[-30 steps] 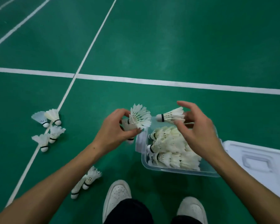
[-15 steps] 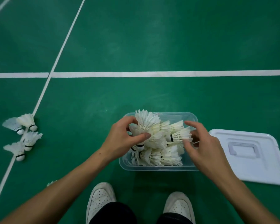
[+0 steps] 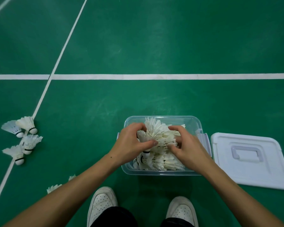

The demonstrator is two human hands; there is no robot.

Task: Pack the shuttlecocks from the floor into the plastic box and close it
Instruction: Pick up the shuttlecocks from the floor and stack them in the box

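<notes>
Now both hands [image 3: 157,145] in box [image 3: 162,173], seemingly gripping shuttlecocks [image 3: 159,133]

4 shuttlecocks [image 3: 21,136] in left floor cluster, 2 more [image 3: 56,187] partly hidden by forearm; 1 clear plastic box [image 3: 161,172], pile inside uncountable; 1 lid [image 3: 252,176]; 2 hands, 2 shoes.

Clear plastic box [image 3: 161,173] open, full w/ white shuttlecocks [image 3: 161,161]; four [image 3: 21,138] on floor.

No readable text; dark marks on shuttlecocks in box [image 3: 161,163], possibly print, too small.
</notes>
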